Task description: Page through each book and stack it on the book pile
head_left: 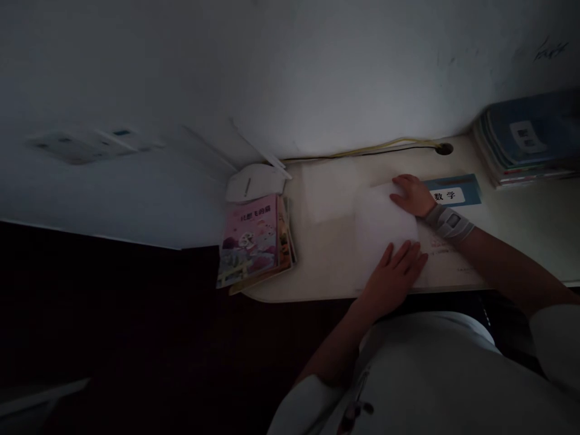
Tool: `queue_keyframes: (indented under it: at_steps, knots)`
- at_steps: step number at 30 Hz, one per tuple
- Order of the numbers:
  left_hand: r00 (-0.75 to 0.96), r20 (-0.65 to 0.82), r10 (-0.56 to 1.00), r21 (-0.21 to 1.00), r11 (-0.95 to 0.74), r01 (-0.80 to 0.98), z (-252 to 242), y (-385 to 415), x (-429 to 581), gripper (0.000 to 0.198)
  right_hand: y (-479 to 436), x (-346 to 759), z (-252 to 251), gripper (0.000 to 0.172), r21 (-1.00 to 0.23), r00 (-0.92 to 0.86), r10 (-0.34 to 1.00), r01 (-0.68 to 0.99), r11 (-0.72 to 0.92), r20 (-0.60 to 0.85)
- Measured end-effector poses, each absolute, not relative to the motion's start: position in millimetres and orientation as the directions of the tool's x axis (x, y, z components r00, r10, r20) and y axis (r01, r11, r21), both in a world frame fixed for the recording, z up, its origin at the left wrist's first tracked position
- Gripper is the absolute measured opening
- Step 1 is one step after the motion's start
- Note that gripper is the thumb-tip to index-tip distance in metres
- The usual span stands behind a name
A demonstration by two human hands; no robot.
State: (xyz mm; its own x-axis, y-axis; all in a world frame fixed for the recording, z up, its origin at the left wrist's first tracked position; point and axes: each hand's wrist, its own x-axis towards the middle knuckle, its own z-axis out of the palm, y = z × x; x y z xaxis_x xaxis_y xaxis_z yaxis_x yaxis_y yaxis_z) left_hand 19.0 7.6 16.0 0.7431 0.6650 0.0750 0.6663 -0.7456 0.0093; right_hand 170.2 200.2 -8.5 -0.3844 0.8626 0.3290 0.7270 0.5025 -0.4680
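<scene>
A blank white sheet (383,223) lies on the desk, overlapping the left side of a workbook (471,193) with a blue band and large printed characters. Whether the sheet is loose or part of the workbook I cannot tell. My left hand (399,275) lies flat on the sheet's lower right part, fingers spread. Higher up, my right hand (413,196) rests at the sheet's upper right edge, its thumb apart from its slightly bent fingers. A grey band with a dark square face circles my right wrist. The right forearm covers part of the workbook.
On the desk's (317,266) left end sit a pink picture book (251,232) on other books and a white router-like device (256,182) with antennas. Cables (367,150) run along the wall to a round hole (444,148). A book stack (525,139) stands at the right.
</scene>
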Motion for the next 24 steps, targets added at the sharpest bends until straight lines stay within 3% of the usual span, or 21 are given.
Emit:
queue_keyframes:
  at_steps: [3, 9, 13, 20, 24]
  knots:
    - [0.709, 0.074, 0.701, 0.012, -0.712, 0.702, 8.5, 4.2, 22.1, 0.053, 200.6, 172.0, -9.1, 0.049, -0.493, -0.374, 0.865, 0.712, 0.500, 0.336]
    - [0.642, 0.052, 0.765, -0.003, -0.643, 0.766, 4.5, -3.8, 16.1, 0.054, 198.6, 172.4, -14.4, 0.059, -0.433, -0.462, 0.812, 0.688, 0.582, 0.357]
    - [0.601, 0.056, 0.797, -0.025, -0.601, 0.799, 4.9, -7.7, 16.3, 0.054, 199.3, 172.4, -16.7, 0.067, -0.437, -0.414, 0.844, 0.724, 0.533, 0.342]
    - [0.634, 0.084, 0.769, -0.016, -0.635, 0.772, 13.0, -13.4, 26.8, 0.051, 189.1, 161.7, -14.0, 0.059, -0.233, -0.504, 0.838, 0.806, 0.544, 0.210]
    - [0.685, 0.051, 0.727, 0.051, -0.687, 0.725, 8.5, -10.8, 33.4, 0.070, 187.1, 158.9, -13.9, 0.058, -0.206, -0.516, 0.835, 0.810, 0.548, 0.191]
